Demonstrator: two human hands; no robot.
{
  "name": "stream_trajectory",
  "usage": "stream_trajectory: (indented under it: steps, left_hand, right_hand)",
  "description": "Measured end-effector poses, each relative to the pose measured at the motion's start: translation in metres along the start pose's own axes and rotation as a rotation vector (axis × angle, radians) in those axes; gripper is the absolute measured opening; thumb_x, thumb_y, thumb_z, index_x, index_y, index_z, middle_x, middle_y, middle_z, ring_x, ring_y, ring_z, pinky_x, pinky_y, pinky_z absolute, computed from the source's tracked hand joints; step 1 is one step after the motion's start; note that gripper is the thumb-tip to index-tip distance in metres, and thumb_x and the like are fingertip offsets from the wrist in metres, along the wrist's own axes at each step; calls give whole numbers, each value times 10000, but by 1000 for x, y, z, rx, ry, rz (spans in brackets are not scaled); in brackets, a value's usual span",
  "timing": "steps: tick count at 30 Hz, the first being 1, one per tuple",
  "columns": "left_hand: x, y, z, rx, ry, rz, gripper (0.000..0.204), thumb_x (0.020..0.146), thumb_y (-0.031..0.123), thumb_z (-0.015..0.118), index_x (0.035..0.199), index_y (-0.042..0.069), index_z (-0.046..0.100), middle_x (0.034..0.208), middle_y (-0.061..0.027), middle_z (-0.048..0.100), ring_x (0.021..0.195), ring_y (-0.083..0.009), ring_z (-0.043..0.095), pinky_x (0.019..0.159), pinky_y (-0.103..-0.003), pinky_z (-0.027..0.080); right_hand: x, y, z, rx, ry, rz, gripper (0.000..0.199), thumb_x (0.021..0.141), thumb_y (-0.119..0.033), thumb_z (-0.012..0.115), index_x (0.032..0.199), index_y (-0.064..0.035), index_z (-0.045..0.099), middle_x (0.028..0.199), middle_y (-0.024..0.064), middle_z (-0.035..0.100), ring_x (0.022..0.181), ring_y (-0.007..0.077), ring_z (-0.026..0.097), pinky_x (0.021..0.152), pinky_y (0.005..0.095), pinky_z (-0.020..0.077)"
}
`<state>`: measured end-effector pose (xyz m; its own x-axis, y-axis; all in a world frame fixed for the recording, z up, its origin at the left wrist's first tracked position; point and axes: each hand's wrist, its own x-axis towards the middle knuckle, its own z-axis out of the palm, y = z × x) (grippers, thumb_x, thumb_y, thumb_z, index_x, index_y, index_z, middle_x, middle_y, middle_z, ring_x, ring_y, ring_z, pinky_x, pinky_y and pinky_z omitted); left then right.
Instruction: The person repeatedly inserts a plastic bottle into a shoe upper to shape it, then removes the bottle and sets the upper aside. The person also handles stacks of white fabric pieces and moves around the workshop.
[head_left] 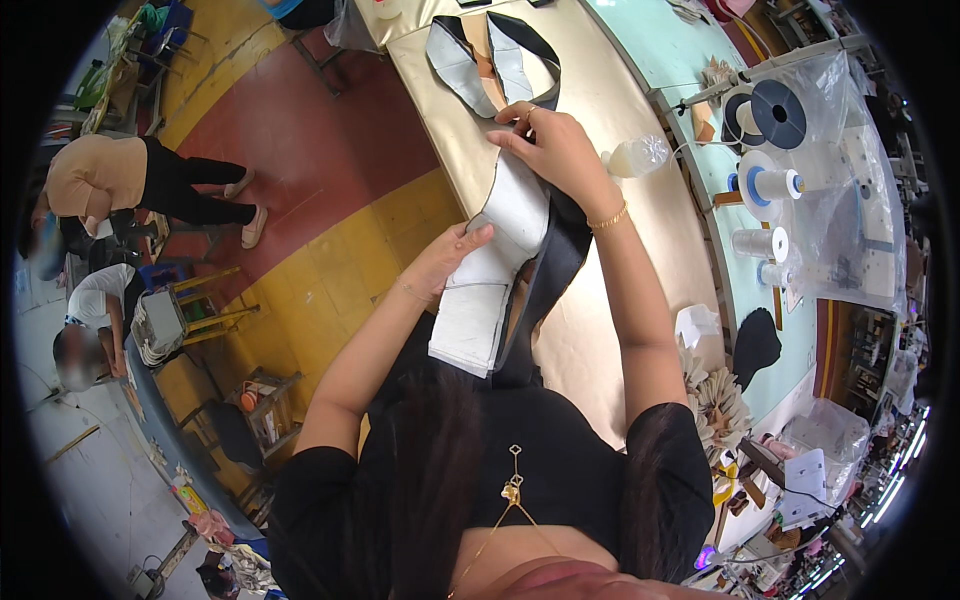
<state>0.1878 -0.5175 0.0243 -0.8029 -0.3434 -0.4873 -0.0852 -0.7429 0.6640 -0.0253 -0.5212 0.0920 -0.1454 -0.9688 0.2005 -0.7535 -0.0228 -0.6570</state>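
Note:
In front of me, at the table's edge, is a long black piece [566, 262] with a whitish backing [510, 215], like a boot upper. My left hand [448, 262] grips its left edge, thumb on the backing and fingers mostly hidden underneath. At its far end my right hand [552, 150] is closed, thumb and fingers bent together over the material. Just beyond that hand lies a similar black-edged piece [458, 62] with pale backing and a tan strip. Whether the two pieces are joined, I cannot tell.
A gold-coloured tabletop [600, 310] runs under the work. To the right stand a clear bottle [640, 157], thread spools [760, 243] and a plastic-covered machine [835, 200]. Folded pale pieces [715, 400] lie near my right elbow. Two people [100, 180] are at the left, beyond a stool [195, 305].

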Motion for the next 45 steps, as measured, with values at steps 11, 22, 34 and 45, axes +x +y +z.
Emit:
stream_trajectory:
  steps: [11,22,34,45]
  left_hand:
    - [10,6,-40,-119,478,285,470,916,359,485,1175,-33,482,1116,-99,573,977,-170,566,855,-291,443]
    - [27,6,-27,-313,470,340,527,931,371,440,1276,-21,376,1259,-107,474,1150,-213,460,983,-356,347]
    - [39,26,4,-617,342,347,503,928,400,415,1224,-6,441,1180,-145,535,1072,-253,531,933,-382,414]
    - [21,47,34,-457,201,331,584,885,506,448,1233,37,439,1153,-89,547,1035,-187,549,889,-340,454]
  right_hand:
    - [-113,177,58,124,690,938,631,677,-404,756,1046,16,464,889,123,534,822,210,590,716,310,460]
    - [-88,281,73,711,819,828,780,699,-236,758,1290,10,312,1227,157,453,1115,285,463,959,364,382]
    - [-88,259,56,1611,1060,657,792,803,-614,495,1340,-80,262,1290,116,391,1156,263,428,973,418,372]
    - [-67,58,-55,1057,471,52,736,769,-417,670,1300,-34,334,1177,163,511,1089,293,518,932,413,433]
